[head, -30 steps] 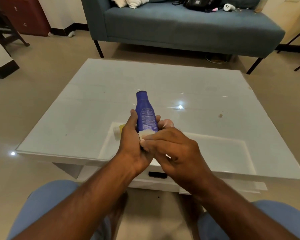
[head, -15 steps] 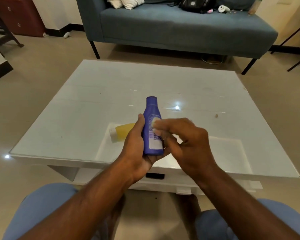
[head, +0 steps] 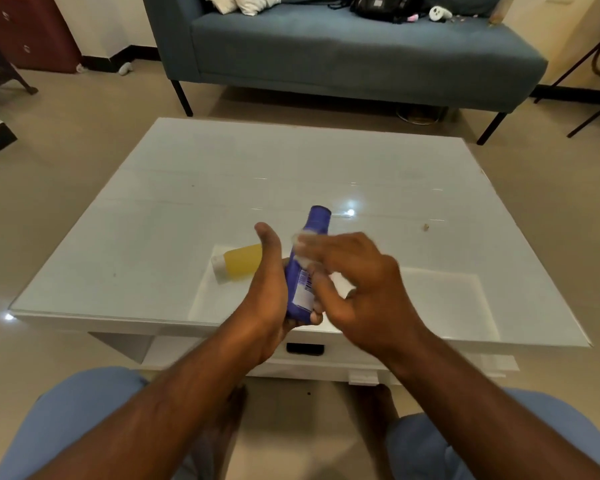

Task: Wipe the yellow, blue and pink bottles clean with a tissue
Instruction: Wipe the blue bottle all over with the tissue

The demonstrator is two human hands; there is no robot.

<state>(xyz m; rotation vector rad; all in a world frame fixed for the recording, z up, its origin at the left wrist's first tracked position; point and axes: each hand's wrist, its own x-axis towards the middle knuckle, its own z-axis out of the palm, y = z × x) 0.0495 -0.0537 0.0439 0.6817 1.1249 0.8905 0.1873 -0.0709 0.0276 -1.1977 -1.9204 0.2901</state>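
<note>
While the left hand [head: 269, 289] grips the lower body of the blue bottle [head: 307, 268], holding it cap-up above the white tabletop [head: 187, 202], the right hand [head: 354, 289] pinches a white tissue [head: 300, 242] against the bottle's neck. The yellow bottle [head: 238, 262] lies on its side just beyond the left hand.

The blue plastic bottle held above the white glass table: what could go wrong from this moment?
1. The left hand holds only the lower part of the blue plastic bottle while the right hand rubs a small white tissue near its neck; it might slip out.
2. The yellow bottle with a white cap lies on its side on the white glass table and might roll if bumped.
</note>
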